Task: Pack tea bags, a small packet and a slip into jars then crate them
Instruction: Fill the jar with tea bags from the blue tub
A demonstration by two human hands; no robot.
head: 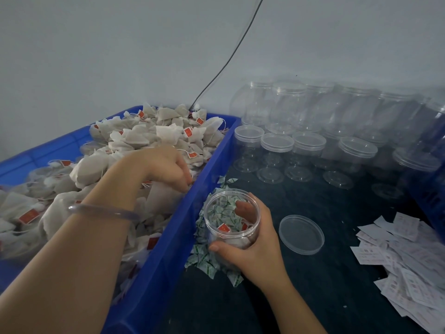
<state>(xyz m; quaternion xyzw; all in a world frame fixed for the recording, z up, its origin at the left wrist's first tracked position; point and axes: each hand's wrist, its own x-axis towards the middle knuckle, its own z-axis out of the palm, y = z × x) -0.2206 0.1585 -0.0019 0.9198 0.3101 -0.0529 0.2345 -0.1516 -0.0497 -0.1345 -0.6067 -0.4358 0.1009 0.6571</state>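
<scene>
Now: my left hand (166, 165) is down in the blue bin (183, 237), fingers curled into the heap of tea bags (134, 138) close to the bin's right wall. I cannot tell whether they have closed on a bag, as the fingertips are hidden in the pile.

My right hand (252, 239) grips the open jar (232, 218), thumb across the front, fingers wrapped round the far side and showing through the clear wall. I hold it mouth up, just beside the bin wall, which I judge keeps the carry from heap to jar short. A few red-tagged bags lie in its bottom; by my estimate it is far from full.

The jar sits over the scatter of small packets (209, 261), green and white. Its lid (301, 233) lies flat on the bench (325, 297) just right of that hand, in reach for closing. Slips (404, 251) are piled further right. Empty jars (277, 143) stand along the wall.
</scene>
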